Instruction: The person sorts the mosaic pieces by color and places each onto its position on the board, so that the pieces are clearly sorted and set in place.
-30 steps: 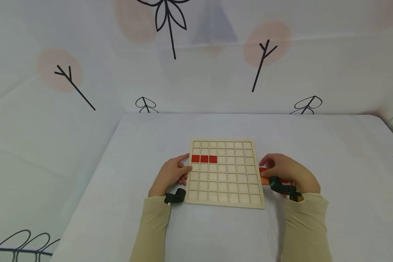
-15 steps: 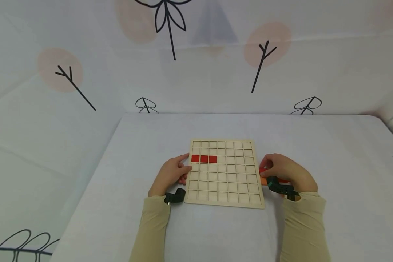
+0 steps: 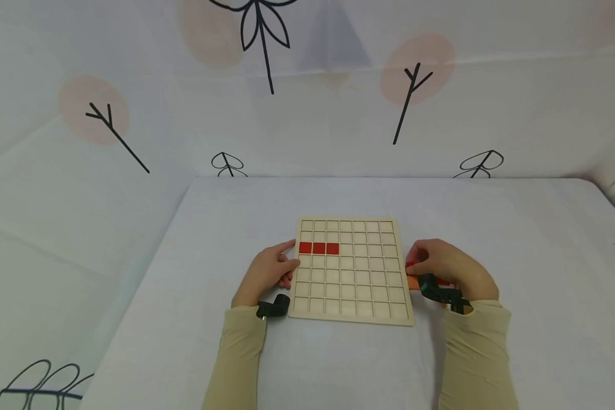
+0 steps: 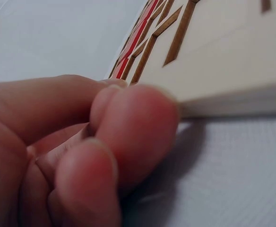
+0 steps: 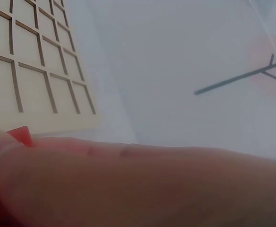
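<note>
A pale wooden grid board (image 3: 351, 319) lies flat on the table in the head view. Three red square tiles (image 3: 319, 248) sit side by side in its third row from the back, starting at the left edge. My left hand (image 3: 263, 272) touches the board's left edge with index finger and thumb, the other fingers loosely bent. Just off the right edge, my right hand (image 3: 448, 266) pinches a red tile, whose corner (image 5: 22, 135) shows above the thumb in the right wrist view. An orange piece (image 3: 413, 282) and more red lie under that hand, mostly hidden.
The board stands on a white-covered table (image 3: 558, 296). Behind it rises a pale printed cloth wall (image 3: 328, 125). Dark wrist camera mounts (image 3: 274, 308) sit at both wrists, the left one close beside the board's lower left corner.
The right hand has shifted very slightly left, staying beside the board's right edge with its fingertips drawn closer together on the red tile. Left hand and board hold still.
</note>
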{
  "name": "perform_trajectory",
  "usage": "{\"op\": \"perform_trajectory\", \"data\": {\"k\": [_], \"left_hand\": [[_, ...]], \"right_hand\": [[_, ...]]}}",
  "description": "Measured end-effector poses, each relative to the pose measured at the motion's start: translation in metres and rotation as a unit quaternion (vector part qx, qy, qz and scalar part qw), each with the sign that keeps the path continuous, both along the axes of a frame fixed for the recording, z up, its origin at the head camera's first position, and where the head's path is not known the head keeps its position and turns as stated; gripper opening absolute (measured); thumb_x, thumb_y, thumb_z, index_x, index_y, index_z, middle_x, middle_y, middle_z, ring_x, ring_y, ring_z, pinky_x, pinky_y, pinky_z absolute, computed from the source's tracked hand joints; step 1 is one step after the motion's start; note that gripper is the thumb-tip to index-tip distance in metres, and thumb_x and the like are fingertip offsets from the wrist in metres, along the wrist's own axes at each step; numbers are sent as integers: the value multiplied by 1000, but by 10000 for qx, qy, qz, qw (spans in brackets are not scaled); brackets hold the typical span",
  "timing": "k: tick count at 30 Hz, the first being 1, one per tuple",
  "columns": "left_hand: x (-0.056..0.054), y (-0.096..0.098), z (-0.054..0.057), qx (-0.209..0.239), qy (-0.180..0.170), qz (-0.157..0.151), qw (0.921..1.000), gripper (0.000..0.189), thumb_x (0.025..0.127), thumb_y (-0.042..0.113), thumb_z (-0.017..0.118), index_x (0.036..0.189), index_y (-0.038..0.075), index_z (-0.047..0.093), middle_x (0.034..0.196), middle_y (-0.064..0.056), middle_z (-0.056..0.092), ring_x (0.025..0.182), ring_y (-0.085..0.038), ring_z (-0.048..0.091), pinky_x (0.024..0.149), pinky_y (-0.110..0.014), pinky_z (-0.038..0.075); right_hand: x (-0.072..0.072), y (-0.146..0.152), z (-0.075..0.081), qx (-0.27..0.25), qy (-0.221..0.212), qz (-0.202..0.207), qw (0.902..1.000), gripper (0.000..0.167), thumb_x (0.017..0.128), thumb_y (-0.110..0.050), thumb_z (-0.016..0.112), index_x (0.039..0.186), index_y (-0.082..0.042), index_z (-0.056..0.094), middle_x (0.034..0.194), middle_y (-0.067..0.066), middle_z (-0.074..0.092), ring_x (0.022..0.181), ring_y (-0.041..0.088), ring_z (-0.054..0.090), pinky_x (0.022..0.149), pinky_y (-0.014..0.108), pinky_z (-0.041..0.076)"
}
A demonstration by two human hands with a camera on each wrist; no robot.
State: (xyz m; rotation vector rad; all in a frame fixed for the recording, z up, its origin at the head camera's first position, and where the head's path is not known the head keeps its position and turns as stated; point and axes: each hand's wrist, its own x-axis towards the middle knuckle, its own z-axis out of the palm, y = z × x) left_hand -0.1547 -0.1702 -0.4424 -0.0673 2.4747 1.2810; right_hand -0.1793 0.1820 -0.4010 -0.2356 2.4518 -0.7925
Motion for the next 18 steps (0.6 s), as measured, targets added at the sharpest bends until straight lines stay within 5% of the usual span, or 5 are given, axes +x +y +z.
{"op": "perform_trajectory", "data": {"k": [18], "left_hand": [[0, 0, -2, 19, 26, 5, 10000, 56, 85, 24, 60, 136, 23, 39, 62, -6, 58, 47, -18, 58, 49, -29, 48]], "right_hand": [[-1, -1, 6, 1, 405, -152, 9991, 27, 83, -35, 61, 90, -10, 57, 80, 2, 56, 75, 18, 49, 65, 30, 37]]}}
